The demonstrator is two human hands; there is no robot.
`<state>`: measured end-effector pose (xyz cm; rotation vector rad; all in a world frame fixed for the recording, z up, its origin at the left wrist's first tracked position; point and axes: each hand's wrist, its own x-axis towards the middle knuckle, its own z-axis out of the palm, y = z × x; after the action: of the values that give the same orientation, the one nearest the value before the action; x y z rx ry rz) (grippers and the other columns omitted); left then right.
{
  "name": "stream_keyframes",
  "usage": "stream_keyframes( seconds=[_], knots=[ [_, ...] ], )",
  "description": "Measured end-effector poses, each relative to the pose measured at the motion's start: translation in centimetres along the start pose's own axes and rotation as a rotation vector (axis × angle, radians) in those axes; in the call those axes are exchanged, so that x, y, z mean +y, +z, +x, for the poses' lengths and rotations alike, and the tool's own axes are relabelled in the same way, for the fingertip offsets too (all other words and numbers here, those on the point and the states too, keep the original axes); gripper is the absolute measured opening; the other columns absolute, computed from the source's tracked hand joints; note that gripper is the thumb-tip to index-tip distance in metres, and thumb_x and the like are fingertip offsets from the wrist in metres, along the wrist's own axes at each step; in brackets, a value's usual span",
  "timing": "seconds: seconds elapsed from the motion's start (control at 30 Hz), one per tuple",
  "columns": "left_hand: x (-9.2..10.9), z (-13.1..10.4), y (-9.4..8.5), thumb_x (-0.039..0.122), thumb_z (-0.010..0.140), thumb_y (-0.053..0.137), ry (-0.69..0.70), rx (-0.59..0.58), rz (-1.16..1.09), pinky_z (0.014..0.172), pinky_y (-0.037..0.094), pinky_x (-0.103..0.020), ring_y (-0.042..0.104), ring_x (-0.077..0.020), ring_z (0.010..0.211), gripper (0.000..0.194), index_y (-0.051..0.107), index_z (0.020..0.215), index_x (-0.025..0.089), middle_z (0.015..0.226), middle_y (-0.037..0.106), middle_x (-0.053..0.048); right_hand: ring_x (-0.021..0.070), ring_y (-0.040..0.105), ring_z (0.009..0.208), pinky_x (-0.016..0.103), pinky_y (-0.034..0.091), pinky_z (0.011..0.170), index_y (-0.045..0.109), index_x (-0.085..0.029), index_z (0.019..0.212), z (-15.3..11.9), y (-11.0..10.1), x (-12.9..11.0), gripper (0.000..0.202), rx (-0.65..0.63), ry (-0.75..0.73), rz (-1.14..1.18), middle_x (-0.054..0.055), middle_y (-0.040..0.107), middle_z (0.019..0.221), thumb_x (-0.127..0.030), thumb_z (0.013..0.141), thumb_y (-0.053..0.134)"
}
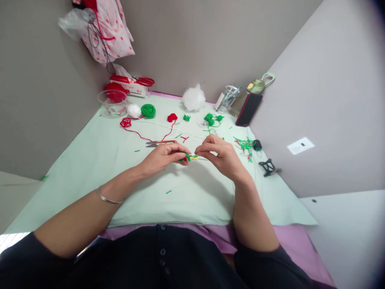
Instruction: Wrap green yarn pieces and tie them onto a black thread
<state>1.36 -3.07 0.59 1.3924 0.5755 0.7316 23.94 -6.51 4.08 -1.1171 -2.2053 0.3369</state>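
Note:
Between the thumb and fingers of my left hand (165, 157) is a small red and green crochet piece (185, 159), partly covered by the fingertips. My right hand (219, 154) pinches close beside it, on what looks like the white yarn (192, 155). A small yellow part (195, 158) and a thin metal shaft (203, 159) stick out from the piece to the right; I cannot tell what tool they belong to. Orange-handled thread snips (162, 142) lie just beyond my left hand. A white strand runs across the table to behind my right hand.
Behind are red yarn (172, 117), a green yarn ball (148, 110), white stuffing (194, 98) and a plastic tub (112, 106). A pen cup (227, 99), a bottle (255, 86) and a leaning phone (249, 109) stand back right. Green pieces (245, 145) and a black stand (268, 167) lie right.

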Motion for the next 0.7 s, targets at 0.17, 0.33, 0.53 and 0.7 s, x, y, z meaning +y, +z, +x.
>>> stream_keyframes(
  seconds=[0.17, 0.33, 0.53, 0.7],
  knots=[
    [-0.02, -0.03, 0.05, 0.032, 0.087, 0.064, 0.002, -0.009, 0.017, 0.088, 0.055, -0.031, 0.067, -0.014, 0.085, 0.022, 0.07, 0.098, 0.014, 0.092, 0.066, -0.003, 0.0136, 0.056, 0.077, 0.028, 0.045, 0.07, 0.072, -0.023, 0.095, 0.09, 0.13, -0.19, 0.015, -0.021, -0.018, 0.016, 0.003, 0.056, 0.084, -0.019, 0.094, 0.058],
    [-0.01, -0.03, 0.05, 0.03, 0.088, 0.063, 0.008, -0.016, 0.011, 0.089, 0.053, -0.032, 0.067, -0.0149, 0.089, 0.023, 0.067, 0.104, 0.015, 0.102, 0.067, -0.005, 0.014, 0.057, 0.078, 0.029, 0.045, 0.071, 0.071, -0.024, 0.095, 0.08, 0.13, -0.07, 0.016, -0.005, -0.01, -0.026, 0.003, 0.056, 0.085, -0.019, 0.094, 0.056],
    [-0.04, -0.01, -0.06, 0.028, 0.087, 0.064, 0.02, -0.012, 0.026, 0.092, 0.051, -0.034, 0.067, -0.0168, 0.093, 0.023, 0.065, 0.106, 0.015, 0.103, 0.067, -0.007, 0.0148, 0.056, 0.079, 0.03, 0.044, 0.071, 0.071, -0.025, 0.095, -0.07, 0.01, 0.03, 0.017, -0.002, -0.002, -0.051, 0.003, 0.056, 0.086, -0.019, 0.095, 0.055],
    [0.02, 0.01, 0.0, 0.028, 0.086, 0.066, 0.008, -0.003, 0.001, 0.092, 0.051, -0.035, 0.068, -0.0164, 0.09, 0.022, 0.065, 0.103, 0.015, 0.1, 0.067, -0.006, 0.0156, 0.056, 0.08, 0.03, 0.044, 0.072, 0.07, -0.024, 0.095, -0.08, -0.15, 0.02, 0.016, -0.001, 0.004, -0.074, 0.003, 0.056, 0.085, -0.02, 0.095, 0.055]
  ],
)
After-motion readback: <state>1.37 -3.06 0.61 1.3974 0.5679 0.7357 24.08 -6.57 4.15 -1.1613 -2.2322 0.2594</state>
